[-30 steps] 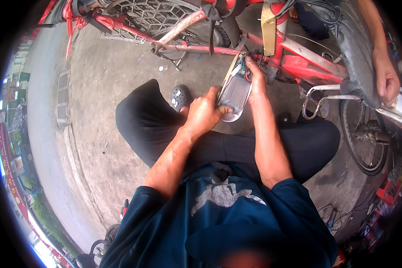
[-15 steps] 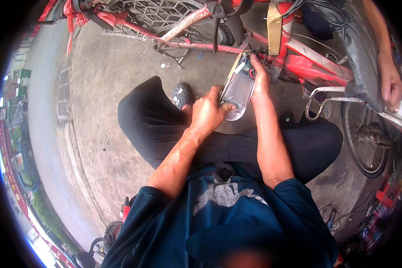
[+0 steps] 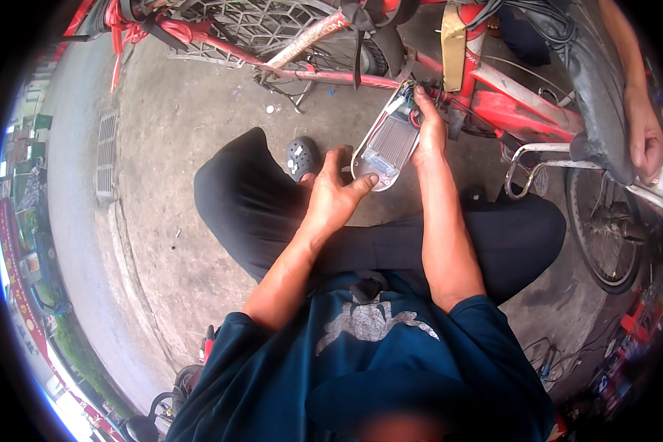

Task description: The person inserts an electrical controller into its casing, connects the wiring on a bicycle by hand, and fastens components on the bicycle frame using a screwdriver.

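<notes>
My right hand point(image 3: 431, 136) is wrapped along the right side of a long rounded case point(image 3: 383, 183), its thumb up near the top end. Inside the case lies a ribbed silver metal box point(image 3: 393, 144), which looks like an electric-bike controller. Wires and a white connector point(image 3: 398, 104) crowd the upper end of the case. At the lower left, my left hand point(image 3: 333, 195) has its thumb and fingers spread apart. Its thumb tip touches the bottom end of the case, while its fingers are beside the left rim.
A red bicycle frame point(image 3: 519, 110) stands just beyond the case, with a yellowish block point(image 3: 453, 48) against it. Another person's hand point(image 3: 647, 144) is at the right, by a dark seat point(image 3: 600, 121). A wheel point(image 3: 604, 228) and a metal drain grate point(image 3: 107, 155) flank me.
My left hand has loosened from the case's lower end, its thumb and fingers spreading apart. The case has shifted slightly up and left, showing more of its left rim. My right hand keeps its grip.
</notes>
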A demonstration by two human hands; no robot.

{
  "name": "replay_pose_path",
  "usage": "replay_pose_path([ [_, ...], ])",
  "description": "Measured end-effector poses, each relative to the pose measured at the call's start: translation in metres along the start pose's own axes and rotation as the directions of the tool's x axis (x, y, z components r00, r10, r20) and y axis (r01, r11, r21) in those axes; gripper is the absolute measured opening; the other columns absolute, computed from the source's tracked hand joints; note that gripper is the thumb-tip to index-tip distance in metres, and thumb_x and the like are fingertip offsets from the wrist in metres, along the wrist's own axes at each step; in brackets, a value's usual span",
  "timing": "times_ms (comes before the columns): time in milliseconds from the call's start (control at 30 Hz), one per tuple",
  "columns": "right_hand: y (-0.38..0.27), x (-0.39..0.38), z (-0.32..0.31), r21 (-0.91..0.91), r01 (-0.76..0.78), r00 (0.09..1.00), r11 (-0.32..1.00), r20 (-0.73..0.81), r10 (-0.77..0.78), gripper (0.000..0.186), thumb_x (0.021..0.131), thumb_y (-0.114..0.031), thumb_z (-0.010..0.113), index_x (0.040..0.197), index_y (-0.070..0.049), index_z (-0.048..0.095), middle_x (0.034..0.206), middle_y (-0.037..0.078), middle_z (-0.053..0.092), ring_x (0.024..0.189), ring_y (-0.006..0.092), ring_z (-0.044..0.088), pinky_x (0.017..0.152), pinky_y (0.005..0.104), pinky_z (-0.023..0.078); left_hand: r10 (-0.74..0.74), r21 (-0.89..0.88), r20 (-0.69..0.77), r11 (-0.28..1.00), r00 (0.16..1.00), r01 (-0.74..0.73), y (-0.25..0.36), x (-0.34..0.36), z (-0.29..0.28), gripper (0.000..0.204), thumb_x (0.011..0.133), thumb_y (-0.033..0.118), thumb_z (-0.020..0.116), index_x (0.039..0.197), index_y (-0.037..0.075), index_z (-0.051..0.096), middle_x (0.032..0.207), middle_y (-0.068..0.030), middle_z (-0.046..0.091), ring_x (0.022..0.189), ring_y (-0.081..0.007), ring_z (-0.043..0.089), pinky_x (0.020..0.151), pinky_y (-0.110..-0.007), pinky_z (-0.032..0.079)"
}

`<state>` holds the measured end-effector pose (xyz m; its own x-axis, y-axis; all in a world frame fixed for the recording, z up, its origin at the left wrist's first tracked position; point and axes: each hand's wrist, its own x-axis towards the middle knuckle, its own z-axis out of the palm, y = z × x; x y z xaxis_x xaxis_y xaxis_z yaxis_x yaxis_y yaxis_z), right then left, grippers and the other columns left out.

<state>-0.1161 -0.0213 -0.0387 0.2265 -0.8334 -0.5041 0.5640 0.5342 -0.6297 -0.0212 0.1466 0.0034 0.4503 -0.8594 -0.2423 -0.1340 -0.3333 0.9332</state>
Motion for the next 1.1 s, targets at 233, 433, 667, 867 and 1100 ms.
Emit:
replay_pose_path([
  [233,0.007,0.015,-0.015,-0.02,-0.008,1.0,1.0,0.01,0.008,0.039,0.081,-0.027,0.073,0.108,0.0,0.063,0.099,0.008,0.065,0.088,0.0182,0.062,0.079,0.0331,0.051,-0.268,-0.296,0.008,0.92,0.963,0.258,0.01,-0.002,-0.011,0.041,0.084,0.019,0.067,0.118,0.001,0.053,0.091,-0.0062,0.061,0.072,-0.0124,0.057,0.055,-0.024,0.041],
  [433,0.004,0.009,-0.011,0.014,-0.01,0.999,1.0,0.048,0.01,0.04,0.083,-0.029,0.072,0.109,-0.001,0.062,0.101,0.008,0.065,0.09,0.0191,0.062,0.079,0.0339,0.051,-0.386,-0.552,0.122,0.739,0.914,0.385,0.011,0.004,-0.02,0.043,0.089,0.025,0.063,0.12,-0.003,0.052,0.1,-0.0112,0.061,0.08,-0.0152,0.06,0.067,-0.029,0.051],
  [667,-0.001,-0.009,-0.007,0.219,-0.106,0.965,0.97,0.259,0.047,0.038,0.088,-0.034,0.062,0.112,-0.005,0.059,0.097,0.011,0.064,0.082,0.0237,0.064,0.074,0.0378,0.053,-0.181,-0.464,0.156,0.854,0.971,0.234,0.028,-0.005,-0.025,0.048,0.089,0.025,0.063,0.124,-0.005,0.049,0.107,-0.0158,0.061,0.09,-0.0195,0.061,0.076,-0.032,0.051],
  [867,0.045,0.024,-0.001,0.642,-0.657,0.589,0.395,0.764,-0.263,0.041,0.084,-0.022,0.066,0.109,0.006,0.05,0.102,0.014,0.056,0.089,0.0222,0.057,0.078,0.0315,0.048,-0.005,-0.575,0.131,0.814,0.991,0.08,0.034,0.007,-0.023,0.05,0.089,0.024,0.063,0.125,-0.007,0.048,0.108,-0.0179,0.062,0.093,-0.0225,0.062,0.079,-0.034,0.051],
  [1100,0.039,0.01,0.015,0.636,-0.702,0.562,0.32,0.771,-0.3,0.041,0.08,-0.018,0.07,0.11,0.003,0.052,0.101,0.011,0.057,0.087,0.0219,0.058,0.076,0.032,0.048,-0.115,-0.66,0.055,0.741,0.992,0.123,0.013,0.007,-0.033,0.044,0.09,0.024,0.061,0.12,-0.006,0.05,0.103,-0.0171,0.063,0.087,-0.0231,0.063,0.076,-0.034,0.052],
])
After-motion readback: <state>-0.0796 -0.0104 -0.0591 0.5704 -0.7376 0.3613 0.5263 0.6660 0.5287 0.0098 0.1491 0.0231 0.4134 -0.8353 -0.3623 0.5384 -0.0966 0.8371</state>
